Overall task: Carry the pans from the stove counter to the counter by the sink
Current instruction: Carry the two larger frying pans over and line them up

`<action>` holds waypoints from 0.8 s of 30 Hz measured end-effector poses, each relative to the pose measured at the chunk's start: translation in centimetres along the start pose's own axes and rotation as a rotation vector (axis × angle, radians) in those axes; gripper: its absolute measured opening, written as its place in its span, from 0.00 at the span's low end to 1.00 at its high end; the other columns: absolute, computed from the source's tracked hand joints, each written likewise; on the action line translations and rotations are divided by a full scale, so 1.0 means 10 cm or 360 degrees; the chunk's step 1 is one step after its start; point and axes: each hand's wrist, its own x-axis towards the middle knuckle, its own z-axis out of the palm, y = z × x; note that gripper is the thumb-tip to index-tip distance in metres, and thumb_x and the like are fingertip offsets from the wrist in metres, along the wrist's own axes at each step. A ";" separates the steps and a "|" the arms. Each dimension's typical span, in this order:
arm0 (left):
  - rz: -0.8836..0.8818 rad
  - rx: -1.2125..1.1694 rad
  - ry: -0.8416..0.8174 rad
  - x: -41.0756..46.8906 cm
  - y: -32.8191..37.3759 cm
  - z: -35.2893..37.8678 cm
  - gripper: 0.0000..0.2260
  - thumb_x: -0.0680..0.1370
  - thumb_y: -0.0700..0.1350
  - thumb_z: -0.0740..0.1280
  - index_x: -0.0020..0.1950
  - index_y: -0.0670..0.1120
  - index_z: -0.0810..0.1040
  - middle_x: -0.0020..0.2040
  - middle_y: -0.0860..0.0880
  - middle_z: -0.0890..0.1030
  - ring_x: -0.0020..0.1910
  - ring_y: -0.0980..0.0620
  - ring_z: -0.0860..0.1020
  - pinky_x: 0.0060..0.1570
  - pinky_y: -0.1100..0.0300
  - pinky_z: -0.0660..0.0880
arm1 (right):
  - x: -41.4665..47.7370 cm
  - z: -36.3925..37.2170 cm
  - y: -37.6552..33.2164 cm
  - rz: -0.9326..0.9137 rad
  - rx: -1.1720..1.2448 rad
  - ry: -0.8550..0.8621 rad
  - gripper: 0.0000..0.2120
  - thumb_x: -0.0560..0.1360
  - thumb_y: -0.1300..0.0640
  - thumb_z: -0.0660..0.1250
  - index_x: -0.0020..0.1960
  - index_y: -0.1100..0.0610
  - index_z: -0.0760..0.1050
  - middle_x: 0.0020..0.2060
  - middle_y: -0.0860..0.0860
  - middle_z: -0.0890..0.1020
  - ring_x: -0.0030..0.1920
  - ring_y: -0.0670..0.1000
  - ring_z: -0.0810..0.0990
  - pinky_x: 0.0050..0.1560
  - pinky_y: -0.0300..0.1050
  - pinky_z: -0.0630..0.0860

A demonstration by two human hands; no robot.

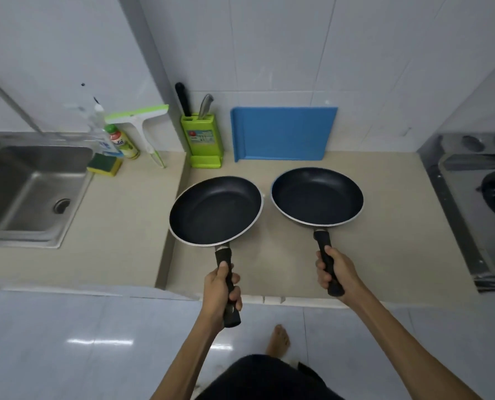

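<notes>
Gripping one black handle each, the person's two hands hold a pair of dark non-stick pans out over the beige counter (384,232). The left hand (221,290) is wrapped tight around the handle of the left pan (216,210), fingers curled over it and thumb laid along the top; the handle's end sticks out below the fist. The right hand (334,269) is closed the same way around the handle of the right pan (317,196). Both pans sit side by side, rims close but apart, bowls empty. Whether either base touches the counter or hangs just above it cannot be told from this angle; the left pan overlaps the step where the counter drops toward the sink (24,192).

The sink is cut off at the left edge, and the stove (482,203) at the right edge, only part of one burner showing. Against the tiled wall stand a blue cutting board (283,134), a green knife block (203,137) with two handles in it, a squeegee (142,122), and bottles whose labels are too blurred to read, beside a yellow-green sponge (105,164). A bare foot (279,340) shows on the glossy floor below.
</notes>
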 end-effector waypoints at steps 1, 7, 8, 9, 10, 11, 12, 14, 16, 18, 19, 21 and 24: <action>0.0005 -0.0009 -0.0009 -0.08 0.05 -0.09 0.12 0.85 0.48 0.56 0.54 0.40 0.71 0.29 0.51 0.72 0.19 0.55 0.64 0.15 0.62 0.67 | -0.11 0.07 0.00 0.0003 0.0025 -0.0027 0.13 0.83 0.52 0.56 0.46 0.59 0.72 0.24 0.50 0.73 0.17 0.47 0.65 0.18 0.36 0.63; 0.0148 -0.0028 -0.0028 -0.49 0.42 -0.84 0.10 0.85 0.48 0.57 0.53 0.41 0.70 0.29 0.51 0.71 0.18 0.56 0.63 0.15 0.63 0.65 | -0.75 0.78 0.18 -0.0086 -0.0020 -0.0127 0.14 0.84 0.52 0.54 0.44 0.58 0.70 0.22 0.48 0.70 0.15 0.46 0.63 0.16 0.34 0.60; 0.0189 -0.0022 -0.0021 -0.58 0.48 -0.99 0.10 0.85 0.48 0.57 0.53 0.41 0.70 0.29 0.51 0.71 0.18 0.56 0.62 0.15 0.63 0.65 | -0.86 0.92 0.24 -0.0095 -0.0039 -0.0146 0.14 0.84 0.52 0.53 0.44 0.58 0.69 0.22 0.48 0.69 0.15 0.46 0.62 0.16 0.34 0.60; 0.0231 -0.0021 -0.0014 -0.67 0.54 -1.16 0.10 0.85 0.48 0.56 0.52 0.42 0.69 0.29 0.51 0.71 0.18 0.55 0.62 0.16 0.63 0.65 | -0.95 1.06 0.30 -0.0105 -0.0055 -0.0171 0.14 0.84 0.52 0.53 0.44 0.58 0.69 0.22 0.48 0.69 0.15 0.46 0.62 0.16 0.34 0.59; 0.0275 -0.0027 -0.0008 -0.75 0.59 -1.34 0.09 0.85 0.47 0.56 0.51 0.42 0.69 0.29 0.51 0.71 0.18 0.55 0.62 0.16 0.63 0.65 | -1.04 1.21 0.36 -0.0114 -0.0073 -0.0202 0.14 0.84 0.52 0.53 0.44 0.58 0.69 0.22 0.48 0.69 0.15 0.46 0.62 0.17 0.34 0.58; 0.0312 -0.0037 -0.0001 -0.84 0.64 -1.52 0.09 0.85 0.47 0.56 0.51 0.42 0.69 0.29 0.51 0.71 0.18 0.55 0.62 0.16 0.63 0.65 | -1.13 1.36 0.43 -0.0119 -0.0093 -0.0233 0.14 0.84 0.52 0.53 0.45 0.58 0.69 0.22 0.48 0.69 0.15 0.46 0.62 0.17 0.33 0.58; 0.0339 -0.0047 0.0017 -0.93 0.69 -1.71 0.10 0.85 0.47 0.56 0.51 0.42 0.70 0.29 0.51 0.70 0.18 0.55 0.62 0.16 0.63 0.65 | -1.21 1.51 0.50 -0.0126 -0.0119 -0.0258 0.14 0.84 0.52 0.53 0.45 0.58 0.69 0.22 0.48 0.69 0.15 0.46 0.61 0.18 0.33 0.57; 0.0398 -0.0071 0.0070 -1.10 0.76 -2.11 0.10 0.85 0.47 0.56 0.53 0.41 0.70 0.29 0.51 0.70 0.18 0.55 0.62 0.16 0.63 0.66 | -1.35 1.83 0.69 -0.0155 -0.0175 -0.0316 0.14 0.84 0.52 0.53 0.45 0.58 0.69 0.23 0.49 0.69 0.15 0.46 0.61 0.18 0.33 0.57; 0.0462 -0.0084 0.0123 -1.27 0.82 -2.52 0.10 0.85 0.47 0.56 0.53 0.42 0.70 0.29 0.52 0.71 0.19 0.55 0.63 0.16 0.63 0.67 | -1.47 2.17 0.90 -0.0167 -0.0226 -0.0386 0.13 0.84 0.52 0.54 0.45 0.58 0.69 0.23 0.49 0.69 0.15 0.46 0.62 0.17 0.33 0.58; 0.0501 -0.0111 0.0188 -1.44 0.88 -2.92 0.09 0.85 0.47 0.56 0.54 0.42 0.70 0.29 0.52 0.72 0.19 0.55 0.63 0.17 0.63 0.67 | -1.57 2.51 1.11 -0.0154 -0.0279 -0.0463 0.13 0.83 0.52 0.54 0.46 0.59 0.69 0.24 0.50 0.69 0.15 0.46 0.62 0.17 0.34 0.59; 0.0511 -0.0134 0.0222 -1.51 0.90 -3.11 0.09 0.85 0.47 0.56 0.54 0.42 0.70 0.29 0.52 0.72 0.19 0.55 0.63 0.17 0.63 0.67 | -1.62 2.67 1.21 -0.0148 -0.0303 -0.0497 0.13 0.83 0.52 0.55 0.46 0.59 0.69 0.24 0.50 0.69 0.16 0.46 0.62 0.17 0.35 0.59; 0.0526 -0.0181 0.0302 -1.64 0.95 -3.48 0.10 0.85 0.48 0.56 0.55 0.41 0.70 0.29 0.52 0.71 0.19 0.55 0.63 0.16 0.63 0.67 | -1.68 3.00 1.41 -0.0134 -0.0346 -0.0562 0.13 0.83 0.52 0.55 0.47 0.59 0.70 0.24 0.49 0.68 0.16 0.46 0.62 0.16 0.35 0.59; 0.0548 -0.0242 0.0431 -1.81 1.00 -3.95 0.11 0.85 0.48 0.56 0.55 0.40 0.71 0.30 0.51 0.70 0.19 0.55 0.63 0.16 0.63 0.67 | -1.76 3.48 1.66 -0.0085 -0.0419 -0.0660 0.13 0.83 0.52 0.55 0.46 0.60 0.71 0.24 0.49 0.68 0.16 0.46 0.61 0.16 0.35 0.60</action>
